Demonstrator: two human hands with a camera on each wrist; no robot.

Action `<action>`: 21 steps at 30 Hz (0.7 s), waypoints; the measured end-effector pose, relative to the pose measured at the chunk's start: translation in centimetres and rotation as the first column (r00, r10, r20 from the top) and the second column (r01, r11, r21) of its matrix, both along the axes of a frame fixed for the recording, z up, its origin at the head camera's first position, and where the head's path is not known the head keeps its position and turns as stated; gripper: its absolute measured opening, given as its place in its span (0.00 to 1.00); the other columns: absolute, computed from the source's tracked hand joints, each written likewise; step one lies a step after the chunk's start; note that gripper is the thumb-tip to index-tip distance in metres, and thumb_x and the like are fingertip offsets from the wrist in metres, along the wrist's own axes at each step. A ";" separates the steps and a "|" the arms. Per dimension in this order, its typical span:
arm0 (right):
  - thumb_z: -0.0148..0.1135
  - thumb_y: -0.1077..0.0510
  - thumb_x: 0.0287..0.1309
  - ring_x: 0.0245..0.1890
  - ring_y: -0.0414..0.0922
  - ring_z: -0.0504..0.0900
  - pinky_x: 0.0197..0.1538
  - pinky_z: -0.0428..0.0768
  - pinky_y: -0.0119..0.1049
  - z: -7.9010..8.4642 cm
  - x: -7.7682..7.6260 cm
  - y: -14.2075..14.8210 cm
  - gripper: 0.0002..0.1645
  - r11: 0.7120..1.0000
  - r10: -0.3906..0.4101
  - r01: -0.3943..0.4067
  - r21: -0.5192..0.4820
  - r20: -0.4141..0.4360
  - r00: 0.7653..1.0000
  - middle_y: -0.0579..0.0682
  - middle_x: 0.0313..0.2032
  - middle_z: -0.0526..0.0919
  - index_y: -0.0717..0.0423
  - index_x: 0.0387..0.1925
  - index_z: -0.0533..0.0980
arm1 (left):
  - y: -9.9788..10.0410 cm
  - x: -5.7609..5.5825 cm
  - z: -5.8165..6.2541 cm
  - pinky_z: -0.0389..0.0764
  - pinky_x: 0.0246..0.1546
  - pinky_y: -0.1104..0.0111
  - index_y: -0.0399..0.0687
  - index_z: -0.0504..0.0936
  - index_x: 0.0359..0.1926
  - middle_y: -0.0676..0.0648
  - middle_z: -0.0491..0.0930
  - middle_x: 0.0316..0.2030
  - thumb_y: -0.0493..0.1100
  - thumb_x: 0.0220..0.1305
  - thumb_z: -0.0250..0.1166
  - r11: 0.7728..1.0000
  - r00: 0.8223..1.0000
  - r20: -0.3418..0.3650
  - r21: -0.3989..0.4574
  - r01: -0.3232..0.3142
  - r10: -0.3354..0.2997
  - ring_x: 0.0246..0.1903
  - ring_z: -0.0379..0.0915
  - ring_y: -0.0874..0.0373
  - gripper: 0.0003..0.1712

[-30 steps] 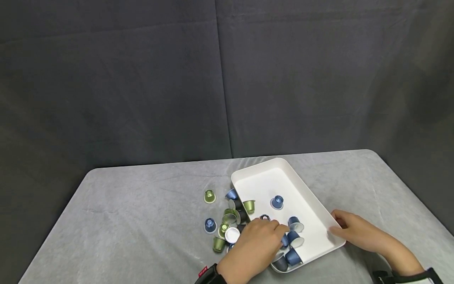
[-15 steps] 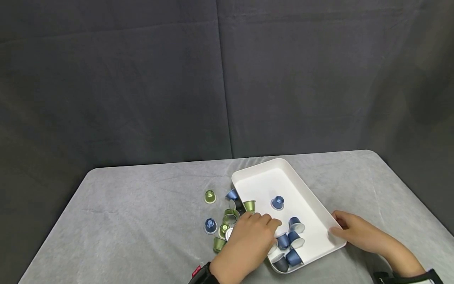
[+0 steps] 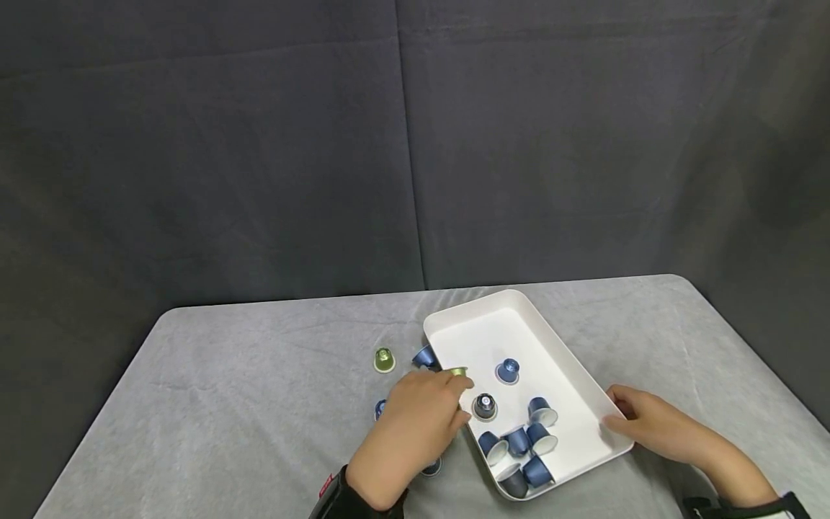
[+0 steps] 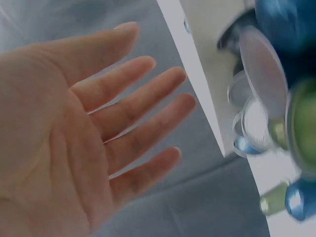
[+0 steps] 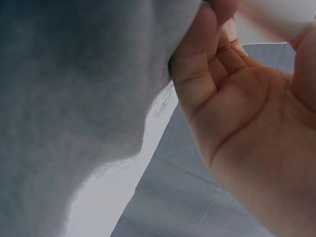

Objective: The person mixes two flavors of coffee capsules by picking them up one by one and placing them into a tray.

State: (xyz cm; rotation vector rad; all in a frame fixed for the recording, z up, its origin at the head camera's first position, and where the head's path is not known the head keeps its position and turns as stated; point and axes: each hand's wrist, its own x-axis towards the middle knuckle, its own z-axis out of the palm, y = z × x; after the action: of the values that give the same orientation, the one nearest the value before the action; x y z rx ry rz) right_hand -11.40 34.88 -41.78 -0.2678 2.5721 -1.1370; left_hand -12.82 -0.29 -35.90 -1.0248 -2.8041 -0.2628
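Note:
My left hand [image 3: 415, 422] is over the coffee capsules heaped against the tray's left side, hiding most of them. In the left wrist view its fingers [image 4: 143, 118] are spread and relaxed, holding nothing. A green capsule [image 3: 457, 371] shows just past the fingertips, by the tray's left rim. My right hand [image 3: 651, 424] pinches the right rim of the white tray [image 3: 564, 360]. Inside the tray, a blue capsule [image 3: 508, 370] and a dark capsule [image 3: 485, 406] stand lid down. Several blue capsules [image 3: 538, 437] lie tipped in the near corner, beside a dark grey capsule [image 3: 514, 483].
Left of the tray, a green capsule [image 3: 384, 360] stands apart on the grey tablecloth [image 3: 227, 404]. A light blue capsule [image 3: 424, 357] leans against the tray's outer wall. A dark curtain [image 3: 259, 144] hangs behind the table.
My left hand has moved left, out of the tray and over the heap, uncovering the dark capsule and a tipped blue one in the tray. My right hand and the tray stay put.

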 end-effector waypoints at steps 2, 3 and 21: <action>0.59 0.61 0.66 0.29 0.37 0.75 0.29 0.74 0.32 0.0 0.0 0.0 0.10 1.000 0.002 -0.002 0.002 -0.001 1.000 0.50 0.33 0.82 0.65 0.43 0.72 | -0.6 -0.4 0.1 0.78 0.43 0.62 0.48 0.83 0.51 0.50 0.84 0.43 0.48 0.60 0.72 0.999 0.999 0.037 0.013 -0.029 0.028 0.43 0.81 0.55 0.19; 0.59 0.61 0.66 0.29 0.37 0.75 0.29 0.74 0.32 0.0 0.0 0.0 0.10 1.000 0.002 -0.002 0.003 -0.002 1.000 0.50 0.33 0.82 0.65 0.43 0.72 | -1.0 -0.6 0.2 0.79 0.43 0.61 0.48 0.84 0.51 0.50 0.84 0.43 0.48 0.60 0.72 0.999 0.997 0.061 0.017 -0.047 0.046 0.43 0.80 0.54 0.19; 0.58 0.61 0.66 0.29 0.37 0.75 0.28 0.75 0.33 0.0 0.0 0.0 0.11 1.000 0.009 -0.009 -0.011 0.002 1.000 0.51 0.33 0.82 0.66 0.44 0.72 | -6.6 -2.8 1.4 0.78 0.47 0.52 0.45 0.81 0.56 0.45 0.82 0.51 0.38 0.56 0.73 0.955 0.912 0.326 0.069 -0.287 0.250 0.49 0.79 0.45 0.24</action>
State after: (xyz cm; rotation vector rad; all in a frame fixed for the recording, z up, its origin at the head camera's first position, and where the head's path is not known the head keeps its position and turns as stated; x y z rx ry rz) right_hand -11.38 34.89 -41.80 -0.2796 2.5612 -1.1478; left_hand -15.58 -6.93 -34.49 -0.6032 -3.1209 -0.5942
